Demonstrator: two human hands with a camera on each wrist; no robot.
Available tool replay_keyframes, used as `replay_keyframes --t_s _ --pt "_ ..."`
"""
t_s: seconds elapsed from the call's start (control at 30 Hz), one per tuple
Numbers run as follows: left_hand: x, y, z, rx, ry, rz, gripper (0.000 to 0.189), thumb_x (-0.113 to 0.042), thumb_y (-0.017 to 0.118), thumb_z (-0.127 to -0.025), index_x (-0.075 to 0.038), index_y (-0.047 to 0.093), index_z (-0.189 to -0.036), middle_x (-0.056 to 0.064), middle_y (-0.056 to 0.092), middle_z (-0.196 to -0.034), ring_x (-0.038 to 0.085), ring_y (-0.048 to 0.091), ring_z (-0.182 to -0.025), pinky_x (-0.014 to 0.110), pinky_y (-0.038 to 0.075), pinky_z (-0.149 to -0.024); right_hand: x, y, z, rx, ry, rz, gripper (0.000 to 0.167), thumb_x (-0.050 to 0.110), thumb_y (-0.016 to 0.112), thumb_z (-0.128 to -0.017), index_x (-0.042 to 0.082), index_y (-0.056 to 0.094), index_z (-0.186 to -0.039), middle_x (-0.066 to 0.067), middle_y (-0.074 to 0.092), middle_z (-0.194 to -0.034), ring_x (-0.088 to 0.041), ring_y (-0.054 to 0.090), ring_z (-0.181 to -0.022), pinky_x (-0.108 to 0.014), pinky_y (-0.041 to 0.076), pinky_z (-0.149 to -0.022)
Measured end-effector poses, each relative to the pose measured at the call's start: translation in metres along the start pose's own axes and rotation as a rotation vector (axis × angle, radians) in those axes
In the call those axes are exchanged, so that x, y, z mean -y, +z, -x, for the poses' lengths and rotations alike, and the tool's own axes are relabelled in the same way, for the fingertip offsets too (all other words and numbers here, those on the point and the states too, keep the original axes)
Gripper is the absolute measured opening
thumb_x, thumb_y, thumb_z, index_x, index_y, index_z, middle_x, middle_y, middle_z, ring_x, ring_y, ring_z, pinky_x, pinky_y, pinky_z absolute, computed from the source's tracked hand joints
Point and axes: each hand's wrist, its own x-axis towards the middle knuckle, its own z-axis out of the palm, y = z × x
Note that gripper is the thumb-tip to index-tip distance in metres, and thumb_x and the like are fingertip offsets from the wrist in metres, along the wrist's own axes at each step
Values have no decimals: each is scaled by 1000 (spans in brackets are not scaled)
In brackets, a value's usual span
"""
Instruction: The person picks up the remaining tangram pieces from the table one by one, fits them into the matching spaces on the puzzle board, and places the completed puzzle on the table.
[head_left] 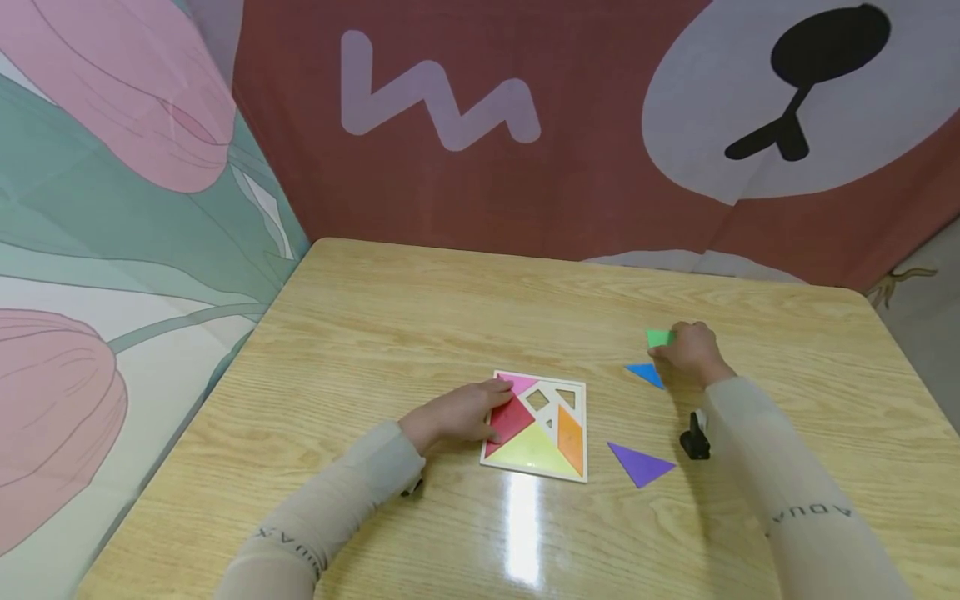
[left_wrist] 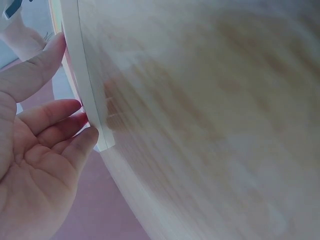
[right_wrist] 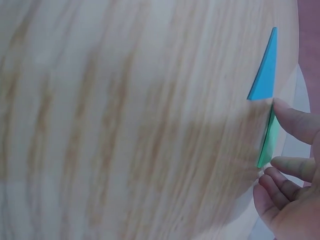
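Glossy, wood-grained tabletop point(head_left: 390, 308) carries a purple triangle point(head_left: 642, 464) and, to its left, a square puzzle board point(head_left: 554, 403), its left edge under the left hand point(head_left: 457, 412), whose loosely extended fingers rest on the red piece point(head_left: 517, 421) and the pink piece point(head_left: 524, 383). Farther off, toward the far right corner, a blue triangle point(head_left: 647, 374) lies just before the green piece point(head_left: 657, 337) that the right hand point(head_left: 693, 348) pinches between thumb and finger, with reddish-brown cloth point(head_left: 562, 192) behind the far edge.
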Motion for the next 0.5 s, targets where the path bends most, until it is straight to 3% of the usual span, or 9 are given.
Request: replay_keyframes --t_s 0.5 --pt "-1 -1 1 9 -12 -6 64 -22 66 -76 2 38 -128 12 33 -134 20 26 -124 26 22 -100 -1 -2 0 21 4 -71 62 23 63 -76 -21 37 -112 -36 38 -102 -45 33 -93 -50 35 -74"
